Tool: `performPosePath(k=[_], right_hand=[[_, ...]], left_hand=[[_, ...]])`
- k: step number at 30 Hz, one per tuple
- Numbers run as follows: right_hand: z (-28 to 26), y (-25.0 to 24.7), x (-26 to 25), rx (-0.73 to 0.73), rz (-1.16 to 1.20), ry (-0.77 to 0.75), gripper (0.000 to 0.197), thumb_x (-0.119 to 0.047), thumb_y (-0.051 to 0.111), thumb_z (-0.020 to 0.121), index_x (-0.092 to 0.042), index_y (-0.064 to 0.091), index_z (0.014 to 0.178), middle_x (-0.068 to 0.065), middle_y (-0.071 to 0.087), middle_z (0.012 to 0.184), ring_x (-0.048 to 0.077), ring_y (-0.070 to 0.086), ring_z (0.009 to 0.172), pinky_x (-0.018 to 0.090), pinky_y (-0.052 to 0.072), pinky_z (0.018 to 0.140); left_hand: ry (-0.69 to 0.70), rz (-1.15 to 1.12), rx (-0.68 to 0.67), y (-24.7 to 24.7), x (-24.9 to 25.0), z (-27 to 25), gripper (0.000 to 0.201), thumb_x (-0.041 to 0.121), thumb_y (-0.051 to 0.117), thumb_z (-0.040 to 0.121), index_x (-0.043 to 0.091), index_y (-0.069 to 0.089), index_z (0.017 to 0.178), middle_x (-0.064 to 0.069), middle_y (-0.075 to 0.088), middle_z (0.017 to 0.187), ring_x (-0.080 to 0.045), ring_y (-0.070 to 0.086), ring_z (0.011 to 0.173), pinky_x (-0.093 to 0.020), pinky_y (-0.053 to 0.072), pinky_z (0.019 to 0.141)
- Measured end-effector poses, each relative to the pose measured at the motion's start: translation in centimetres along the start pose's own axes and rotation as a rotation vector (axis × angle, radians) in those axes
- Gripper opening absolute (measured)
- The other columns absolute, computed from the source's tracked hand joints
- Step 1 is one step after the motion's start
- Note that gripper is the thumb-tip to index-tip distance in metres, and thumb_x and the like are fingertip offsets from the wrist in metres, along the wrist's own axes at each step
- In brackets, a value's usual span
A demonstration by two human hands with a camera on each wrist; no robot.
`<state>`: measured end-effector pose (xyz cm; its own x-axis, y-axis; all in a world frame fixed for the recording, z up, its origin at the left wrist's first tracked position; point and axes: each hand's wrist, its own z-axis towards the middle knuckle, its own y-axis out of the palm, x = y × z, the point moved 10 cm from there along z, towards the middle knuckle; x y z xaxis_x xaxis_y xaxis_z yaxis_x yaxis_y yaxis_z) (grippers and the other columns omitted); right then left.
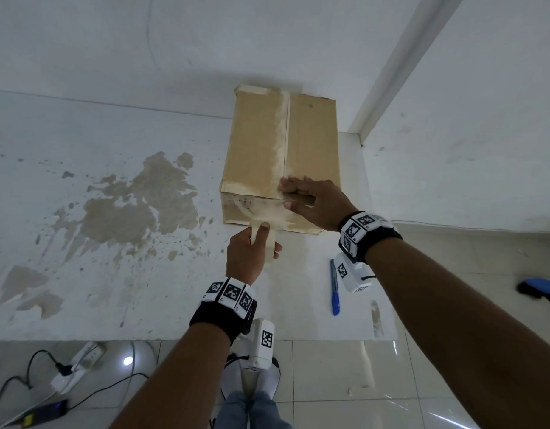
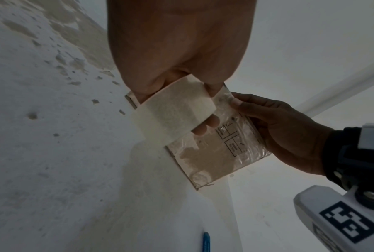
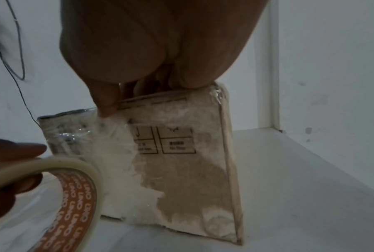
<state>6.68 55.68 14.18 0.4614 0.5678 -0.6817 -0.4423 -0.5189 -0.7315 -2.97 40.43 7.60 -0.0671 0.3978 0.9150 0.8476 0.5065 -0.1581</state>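
Beige tape roll (image 1: 271,246) sits clamped in left hand (image 1: 246,258); right hand (image 1: 315,203) pinches cardboard box (image 1: 258,144) edge.

Tape roll (image 1: 263,243) just beside closed, tape-scarred cardboard box (image 1: 258,144).

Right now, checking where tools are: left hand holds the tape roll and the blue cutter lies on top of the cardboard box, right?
Not quite: the blue cutter lies on the white table, off the cardboard box, per the head view. The left hand does hold the tape roll.
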Motion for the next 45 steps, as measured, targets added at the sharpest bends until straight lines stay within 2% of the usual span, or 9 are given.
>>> performPosePath(k=[5, 12, 16, 18, 22, 25, 29, 41, 45], right_hand=[[-0.2, -0.5, 0.5, 0.2, 0.013, 0.12, 0.046, -0.051, 0.083, 0.072, -0.025, 0.076, 0.11, -0.014, 0.072, 0.117, -0.007, 0.057, 0.12, 0.016, 0.033, 0.113], [0.1, -0.3, 0.2, 0.15, -0.022, 0.069, 0.046, -0.057, 0.071, 0.079, -0.026, 0.075, 0.113, -0.012, 0.07, 0.122, 0.003, 0.056, 0.127, 0.034, 0.041, 0.114], [-0.9, -0.6, -1.1, 0.364, -0.129, 0.077, 0.05, -0.061, 0.076, 0.072, -0.024, 0.074, 0.107, -0.009, 0.077, 0.099, 0.01, 0.073, 0.096, 0.036, 0.059, 0.085], [-1.2, -0.4, -1.9, 0.399, -0.149, 0.013, 0.049, -0.055, 0.077, 0.075, -0.021, 0.07, 0.111, -0.008, 0.075, 0.1, 0.011, 0.071, 0.094, 0.037, 0.06, 0.077], [-1.0, 0.3, -2.7, 0.308, -0.324, -0.078, 0.049, -0.054, 0.063, 0.088, -0.018, 0.059, 0.121, -0.002, 0.066, 0.121, 0.02, 0.06, 0.118, 0.037, 0.052, 0.097], [-0.5, 1.9, -2.2, 0.19, -0.563, -0.046, 0.066, -0.061, 0.042, 0.096, -0.018, 0.04, 0.147, 0.001, 0.048, 0.151, 0.021, 0.037, 0.144, 0.043, 0.025, 0.121], [-0.5, 2.5, -2.1, 0.169, -0.72, -0.032, 0.071, -0.063, 0.027, 0.099, -0.022, 0.024, 0.156, -0.004, 0.024, 0.163, 0.017, 0.026, 0.15, 0.049, 0.02, 0.121], [0.2, 3.2, -1.8, 0.096, -0.803, -0.074, 0.076, -0.062, 0.025, 0.096, -0.01, 0.036, 0.151, 0.005, 0.037, 0.158, 0.024, 0.036, 0.146, 0.053, 0.03, 0.116], [0.0, 3.3, -1.9, 0.086, -0.85, -0.122, 0.074, -0.055, 0.044, 0.096, -0.008, 0.035, 0.152, 0.009, 0.035, 0.159, 0.027, 0.036, 0.146, 0.054, 0.03, 0.116]], left_hand=[[0.011, 0.033, -0.003, 0.1, 0.4, 0.2, 0.043, 0.038, 0.045, 0.102, 0.019, 0.068, 0.071, -0.002, 0.077, 0.068, -0.013, 0.072, 0.063, -0.023, 0.047, 0.06], [-0.005, 0.052, 0.001, 0.2, 0.0, 0.4, 0.048, 0.039, 0.045, 0.102, 0.01, 0.074, 0.077, 0.0, 0.076, 0.065, -0.004, 0.068, 0.056, -0.012, 0.043, 0.052], [0.0, 0.042, -0.007, 0.2, 0.0, 0.3, 0.043, 0.038, 0.046, 0.101, 0.01, 0.073, 0.083, 0.0, 0.075, 0.064, -0.004, 0.068, 0.055, -0.01, 0.044, 0.051], [0.013, 0.044, -0.006, 0.0, 0.0, 0.3, 0.042, 0.036, 0.046, 0.102, 0.01, 0.073, 0.083, 0.001, 0.075, 0.063, -0.004, 0.068, 0.054, -0.01, 0.046, 0.051], [0.026, 0.037, -0.006, -0.3, -0.2, 0.6, 0.04, 0.034, 0.046, 0.103, 0.012, 0.073, 0.083, 0.0, 0.075, 0.064, -0.007, 0.069, 0.054, -0.011, 0.048, 0.053], [0.024, 0.04, -0.009, -0.4, -0.3, 0.8, 0.04, 0.033, 0.046, 0.103, 0.014, 0.072, 0.078, 0.0, 0.076, 0.064, -0.009, 0.07, 0.056, -0.014, 0.05, 0.057], [0.007, 0.039, -0.006, -0.4, -0.5, 0.9, 0.039, 0.034, 0.047, 0.102, 0.015, 0.071, 0.078, 0.0, 0.075, 0.064, -0.007, 0.069, 0.055, -0.012, 0.05, 0.057], [-0.007, 0.121, -0.004, 0.2, -0.3, 1.5, 0.051, 0.04, 0.044, 0.101, 0.007, 0.074, 0.077, 0.004, 0.075, 0.062, 0.001, 0.068, 0.059, -0.021, 0.046, 0.069], [-0.012, 0.079, -0.014, 0.4, 0.0, 1.3, 0.046, 0.039, 0.046, 0.101, 0.01, 0.073, 0.077, 0.001, 0.077, 0.066, -0.012, 0.073, 0.065, -0.027, 0.053, 0.075]])
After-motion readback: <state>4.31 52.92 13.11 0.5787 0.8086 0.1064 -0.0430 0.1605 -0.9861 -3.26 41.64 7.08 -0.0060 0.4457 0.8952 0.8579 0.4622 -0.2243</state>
